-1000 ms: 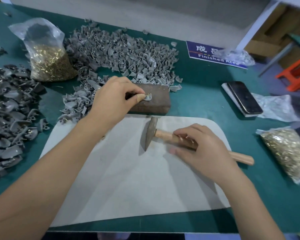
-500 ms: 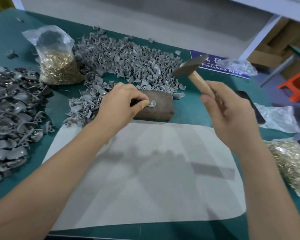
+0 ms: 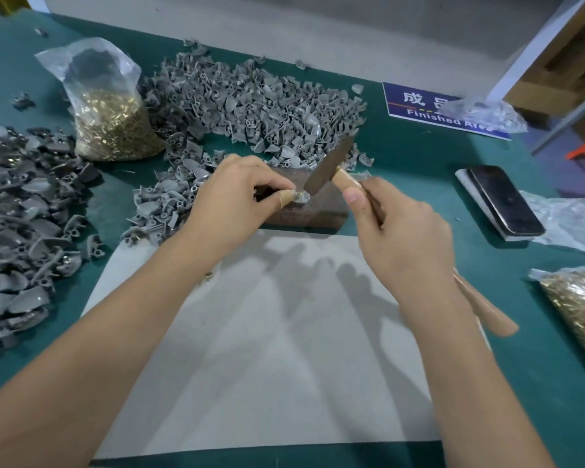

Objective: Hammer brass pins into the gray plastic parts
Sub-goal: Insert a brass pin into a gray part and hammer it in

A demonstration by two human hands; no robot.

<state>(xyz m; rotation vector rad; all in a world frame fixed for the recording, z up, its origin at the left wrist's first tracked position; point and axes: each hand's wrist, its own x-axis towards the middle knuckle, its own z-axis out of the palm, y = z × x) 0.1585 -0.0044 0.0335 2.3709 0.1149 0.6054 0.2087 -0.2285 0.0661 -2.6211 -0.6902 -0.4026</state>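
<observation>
My left hand [image 3: 232, 197] pinches a small gray plastic part [image 3: 301, 197] with a brass pin in it, holding it down on a dark brown block [image 3: 313, 212]. My right hand [image 3: 402, 231] grips the wooden handle of a hammer [image 3: 328, 167]. The hammer's dark steel head slants down, and its lower end touches the part at my left fingertips. The handle's tail [image 3: 487, 312] sticks out behind my right wrist.
A heap of gray parts [image 3: 250, 106] lies behind the block, darker parts [image 3: 17, 224] at the left. Bags of brass pins stand at back left [image 3: 112, 126] and right edge [image 3: 578, 305]. A phone [image 3: 504, 201], a blue sign [image 3: 426, 106] and a gray mat [image 3: 277, 349] are there.
The hammer lay on the mat under my right hand, was raised high at the right, and has now come down onto the part. My left hand stayed on the block.
</observation>
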